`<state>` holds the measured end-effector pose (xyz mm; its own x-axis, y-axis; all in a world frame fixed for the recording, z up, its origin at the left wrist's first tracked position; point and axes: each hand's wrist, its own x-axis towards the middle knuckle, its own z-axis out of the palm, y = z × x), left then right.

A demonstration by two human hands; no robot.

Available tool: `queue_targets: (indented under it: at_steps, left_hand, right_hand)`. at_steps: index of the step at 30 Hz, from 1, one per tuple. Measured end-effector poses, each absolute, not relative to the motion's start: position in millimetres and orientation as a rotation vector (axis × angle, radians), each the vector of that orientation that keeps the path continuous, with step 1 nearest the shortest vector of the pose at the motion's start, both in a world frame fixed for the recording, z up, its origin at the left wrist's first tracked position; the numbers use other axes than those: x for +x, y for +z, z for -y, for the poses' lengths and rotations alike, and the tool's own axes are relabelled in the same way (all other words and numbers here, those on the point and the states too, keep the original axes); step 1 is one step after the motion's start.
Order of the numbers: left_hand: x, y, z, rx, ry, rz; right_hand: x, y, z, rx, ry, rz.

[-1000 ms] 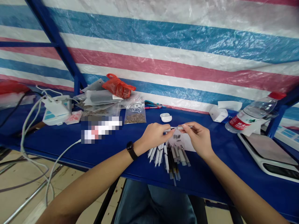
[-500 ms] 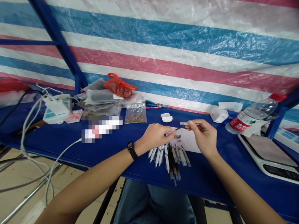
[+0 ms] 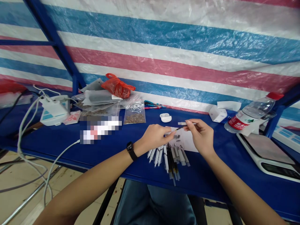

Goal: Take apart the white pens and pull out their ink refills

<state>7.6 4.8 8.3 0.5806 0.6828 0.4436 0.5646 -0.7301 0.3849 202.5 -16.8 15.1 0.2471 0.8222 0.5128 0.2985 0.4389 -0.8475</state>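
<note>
My left hand (image 3: 157,137), with a black watch (image 3: 131,151) on the wrist, is closed in a pinch at the tip of a dark, thin pen refill (image 3: 180,127). A pale piece (image 3: 167,134) shows among its fingers; its kind is unclear. Closed fingers of my right hand (image 3: 202,137) grip the refill's other end and a grey translucent pen barrel (image 3: 181,123). Below the hands lie white pen barrels (image 3: 158,156), dark refills (image 3: 173,168) and grey pen parts (image 3: 181,155), several of each. Small springs (image 3: 177,137) rest on white paper (image 3: 191,143).
A white earbud case (image 3: 165,117) sits beyond the hands. To the right are a bottle (image 3: 246,118) and a scale (image 3: 269,147). Bags of brown bits (image 3: 134,117), a red plastic bag (image 3: 118,87) and a power strip (image 3: 55,111) with cables lie to the left.
My right hand has shifted slightly left and tilted, bringing the grey barrel and refill closer to my left hand. The left hand keeps its pinch. The whole view has moved a little.
</note>
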Motion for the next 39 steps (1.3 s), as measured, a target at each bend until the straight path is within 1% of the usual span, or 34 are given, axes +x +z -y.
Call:
queue_targets:
  at_steps: [11, 17, 20, 28, 34, 39]
  left_hand:
    - [10.8, 2.2, -5.4, 2.613, 0.859, -1.038]
    - [6.8, 7.9, -6.7, 2.656, 0.853, -1.1]
    - [2.9, 11.5, -8.2, 2.604, 0.847, -1.158]
    - [3.6, 11.5, -10.3, 2.56, 0.778, -1.231]
    - [3.8, 12.0, -12.0, 2.453, 0.824, -1.31]
    - [3.6, 12.0, -12.6, 2.436, 0.833, -1.33]
  right_hand:
    - [197.1, 8.1, 17.0, -1.133, 0.55, 1.326]
    - [215.5, 15.6, 8.6, -1.149, 0.438, 1.219]
    - [222.8, 16.7, 6.3, -1.185, 0.436, 1.219]
    - [199.2, 10.2, 24.2, -1.168, 0.679, 1.583]
    - [199.0, 12.9, 29.7, -1.103, 0.737, 1.691]
    - [194.4, 16.0, 34.7, -1.084, 0.843, 1.883]
